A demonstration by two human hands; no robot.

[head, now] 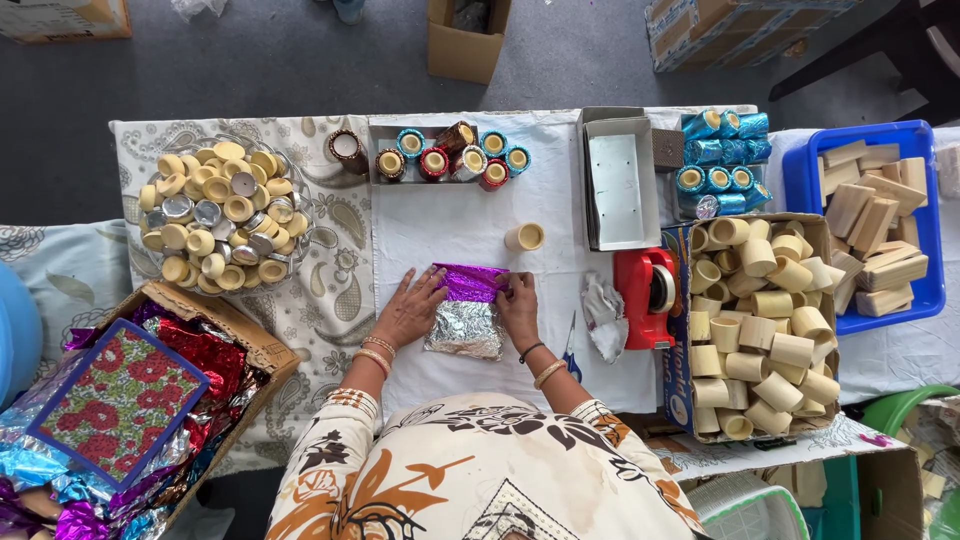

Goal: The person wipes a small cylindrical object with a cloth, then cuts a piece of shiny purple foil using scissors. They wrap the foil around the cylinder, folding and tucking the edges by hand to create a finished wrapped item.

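While the left hand [408,312] lies flat, fingers spread on one end of the purple foil sheet [470,282], the right hand [519,303] pinches its other end; whether a cup is inside I cannot tell. The sheet sits directly between the fingers, its silver side [465,330] trailing toward the person. Beyond the fingers stand finished wrapped cups [452,152]; right of them, a box of bare cups [765,320] remains, so much seems left. Bare tabletop [450,220] lies beyond; the red tape dispenser [648,296] crowds the right.
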